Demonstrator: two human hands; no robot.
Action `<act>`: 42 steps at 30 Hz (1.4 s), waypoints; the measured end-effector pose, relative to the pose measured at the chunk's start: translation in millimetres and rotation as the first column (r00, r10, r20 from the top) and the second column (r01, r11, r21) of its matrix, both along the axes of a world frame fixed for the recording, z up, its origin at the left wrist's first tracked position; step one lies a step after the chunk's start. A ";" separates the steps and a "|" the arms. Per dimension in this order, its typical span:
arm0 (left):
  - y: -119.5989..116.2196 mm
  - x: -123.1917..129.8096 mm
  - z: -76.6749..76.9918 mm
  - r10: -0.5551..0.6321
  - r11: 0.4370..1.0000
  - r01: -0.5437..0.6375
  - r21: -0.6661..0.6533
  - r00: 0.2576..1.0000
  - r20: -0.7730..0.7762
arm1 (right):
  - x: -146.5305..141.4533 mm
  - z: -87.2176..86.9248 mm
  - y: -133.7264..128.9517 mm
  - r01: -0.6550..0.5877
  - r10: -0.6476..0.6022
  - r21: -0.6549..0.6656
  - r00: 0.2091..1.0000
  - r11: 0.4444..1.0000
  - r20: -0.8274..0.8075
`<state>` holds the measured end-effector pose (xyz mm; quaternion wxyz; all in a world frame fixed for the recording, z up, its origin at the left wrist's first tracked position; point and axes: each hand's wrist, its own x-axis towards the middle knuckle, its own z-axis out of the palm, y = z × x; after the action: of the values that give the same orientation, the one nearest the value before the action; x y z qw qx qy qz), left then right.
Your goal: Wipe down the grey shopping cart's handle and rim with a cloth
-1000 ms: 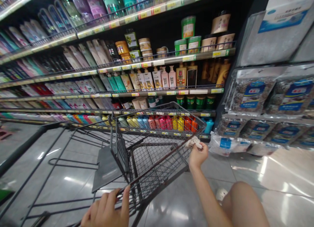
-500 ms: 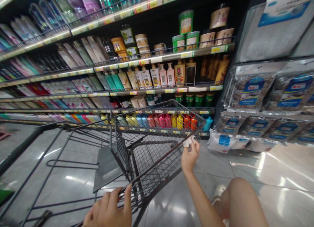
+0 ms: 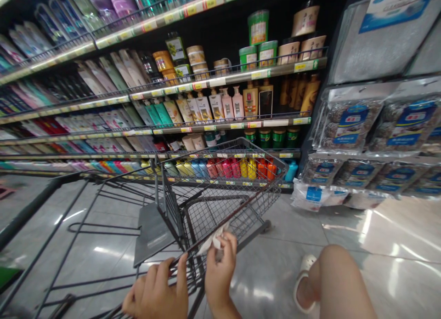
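A dark wire shopping cart (image 3: 220, 204) stands in front of me. My left hand (image 3: 160, 287) is wrapped over the cart's near top rail at the bottom of the view. Just to its right, my right hand (image 3: 222, 268) pinches a crumpled white tissue (image 3: 215, 240) against the same rail. The tissue touches the rail, and part of it is hidden by the fingers. Inside the cart is a grey flap (image 3: 155, 231) in the child-seat area.
Store shelves (image 3: 206, 127) full of bottles and jars run behind the cart. Packs of wire scourers (image 3: 351, 123) hang at the right. My bent knee (image 3: 344, 277) and a white clog (image 3: 305, 282) are at the lower right, on a shiny tiled floor (image 3: 275, 259).
My right hand has slid the tissue along the rail from the cart's far end back towards my left hand. My left hand has stayed on the rail.
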<state>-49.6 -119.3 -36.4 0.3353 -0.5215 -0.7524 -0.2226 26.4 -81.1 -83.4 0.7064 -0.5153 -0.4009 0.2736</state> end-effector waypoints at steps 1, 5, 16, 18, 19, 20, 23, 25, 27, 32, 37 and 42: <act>-0.1 -0.2 0.1 -0.004 1.000 0.004 0.003 1.000 0.007 | -9.7 -0.4 -9.4 -0.063 0.063 0.010 0.998 0.998 -0.020; -1.1 -4.0 2.0 -0.063 0.998 0.064 0.007 0.996 -0.065 | -30.8 -8.4 -33.7 -0.277 0.281 0.117 0.959 0.954 -0.021; -3.9 -9.8 5.6 -0.115 0.993 0.116 0.007 0.990 -0.086 | 45.8 -23.6 36.3 0.045 -0.046 0.027 0.997 0.999 0.061; -4.3 -10.9 4.4 -0.104 0.995 0.105 0.003 0.991 -0.082 | 67.8 -28.7 59.2 0.120 -0.119 -0.027 0.993 0.992 0.026; -4.7 -12.1 3.9 -0.103 0.995 0.103 0.000 0.991 -0.083 | 78.9 -32.2 70.6 0.141 -0.141 -0.038 0.990 0.989 0.007; -5.2 -13.5 3.5 -0.107 0.994 0.107 -0.005 0.991 -0.086 | 89.7 -36.2 81.8 0.149 -0.150 -0.047 0.989 0.988 -0.013; -7.0 -18.3 2.6 -0.131 0.991 0.130 -0.022 0.986 -0.099 | 119.0 -49.6 112.7 0.178 -0.187 -0.100 0.979 0.979 -0.082; -7.5 -20.1 2.7 -0.131 0.991 0.129 -0.030 0.987 -0.092 | 134.4 -56.6 129.3 0.189 -0.200 -0.127 0.976 0.974 -0.084; -7.2 -20.1 3.4 -0.129 0.991 0.127 -0.031 0.988 -0.088 | 145.7 -60.1 141.6 0.190 -0.195 -0.117 0.980 0.975 -0.037; -4.2 -18.3 6.7 -0.158 0.987 0.155 -0.036 0.983 -0.097 | 157.9 -58.7 155.2 0.227 -0.223 -0.097 0.973 0.969 0.051; -3.2 -24.3 9.4 -0.179 0.984 0.178 -0.025 0.981 -0.071 | 156.4 -70.4 153.4 0.198 -0.193 -0.101 0.979 0.975 0.057; -0.1 -34.1 12.0 -0.175 0.984 0.177 0.013 0.981 -0.080 | 145.0 -93.8 153.4 0.223 -0.250 -0.296 0.967 0.929 -0.055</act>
<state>-83.8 -119.3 -24.4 0.3489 -0.5908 -0.6873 -0.2384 171.4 72.3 -177.2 0.6696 -0.6437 -0.2589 0.2651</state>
